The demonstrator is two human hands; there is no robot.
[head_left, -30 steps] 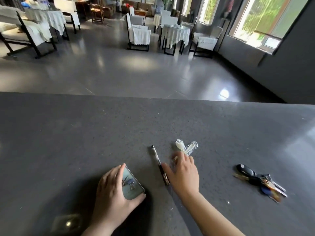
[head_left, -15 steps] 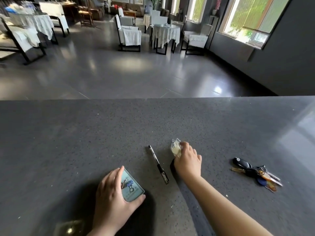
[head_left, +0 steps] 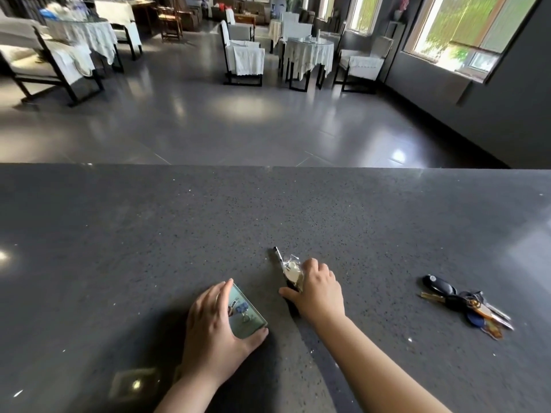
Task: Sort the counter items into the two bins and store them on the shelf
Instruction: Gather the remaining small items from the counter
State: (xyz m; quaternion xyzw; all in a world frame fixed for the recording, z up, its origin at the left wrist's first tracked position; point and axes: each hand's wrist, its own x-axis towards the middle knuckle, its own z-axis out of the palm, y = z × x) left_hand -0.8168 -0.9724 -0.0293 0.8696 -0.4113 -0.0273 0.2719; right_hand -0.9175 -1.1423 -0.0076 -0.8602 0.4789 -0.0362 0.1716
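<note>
Right hand (head_left: 320, 289) curled around wrapped candy (head_left: 291, 271), left hand (head_left: 216, 326) gripping card (head_left: 246, 312)

Both of my arms are bare as far as the picture shows them; no sleeve covers either forearm. My left hand (head_left: 215, 329) has no ring, no glove and no watch that I can see. My right hand (head_left: 319, 293) is the same, with a bare wrist. The nails that show look short and plain, without polish.
</note>
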